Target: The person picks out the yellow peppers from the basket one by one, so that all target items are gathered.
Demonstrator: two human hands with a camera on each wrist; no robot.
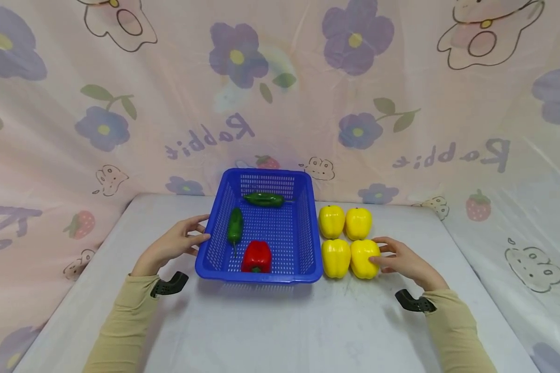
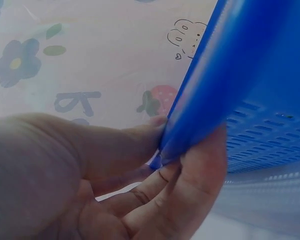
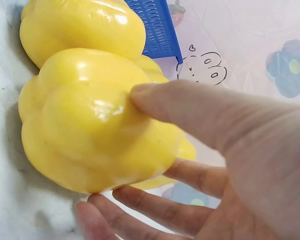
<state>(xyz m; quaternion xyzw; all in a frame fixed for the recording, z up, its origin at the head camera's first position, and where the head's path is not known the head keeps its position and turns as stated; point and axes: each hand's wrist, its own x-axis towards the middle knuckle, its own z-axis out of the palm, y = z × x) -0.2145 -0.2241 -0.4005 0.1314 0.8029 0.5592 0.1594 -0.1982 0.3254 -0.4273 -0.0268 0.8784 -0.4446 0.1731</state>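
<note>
My left hand (image 1: 172, 243) grips the left rim of a blue plastic basket (image 1: 317, 243). In the left wrist view, the thumb lies outside the basket rim (image 2: 200, 107) and the curled fingers come round beneath it. My right hand (image 1: 403, 261) is at the front-right yellow bell pepper (image 1: 364, 259). The right wrist view shows the thumb on that bell pepper (image 3: 90, 125) and the fingers against its other side, with the pepper between them. Inside the basket lie a red bell pepper (image 1: 256, 255) and two green chili peppers, one at the left (image 1: 235, 226), another (image 1: 264, 199) along the back.
Beside the basket's right wall stand more yellow bell peppers, at front left (image 1: 336, 258), back left (image 1: 332, 221) and back right (image 1: 358, 224). The white table (image 1: 280, 331) ends at a patterned curtain (image 1: 298, 129). Black wrist mounts (image 1: 170, 285) sit on both sleeves.
</note>
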